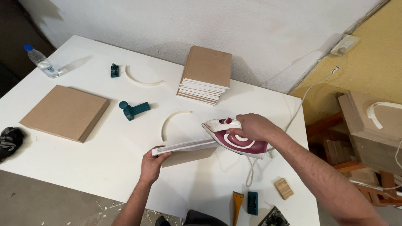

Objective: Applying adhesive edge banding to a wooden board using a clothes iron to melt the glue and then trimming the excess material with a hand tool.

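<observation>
mid-pass, by the look of it: clothes iron [236, 140] in maroon and white pressed tip-first onto the upper edge of a board panel [186, 150] stood on edge near the front middle of the white table [104, 167]. right hand [251, 127] clenched around the iron's handle; left hand [153, 163] gripping the panel's near-left end, thumb on the pale edge strip [184, 145] along the top.

strip lying flat along the whole visible edge from the left hand up to the iron's tip; whether bonded or only laid on, cannot tell. section under the soleplate hidden, likewise any part of the edge beyond it. judging from that, probably the right-hand portion under heat now and the stretch toward the left hand either done or waiting — not decidable from this view.

long axis of the panel running left to right across the table, rising slightly toward the right and away; brown face turned toward the camera, banded edge up. iron's nose pointing left along that same line, heel to the right, cord [293, 117] trailing off to a wall socket [345, 44].

elsewhere on the table: a stack of panels [207, 75] by the wall, a single square board [65, 112] at left, two curved white pieces [171, 123], a teal tool [134, 109], a water bottle [40, 60], a small wooden block [284, 188].
</observation>
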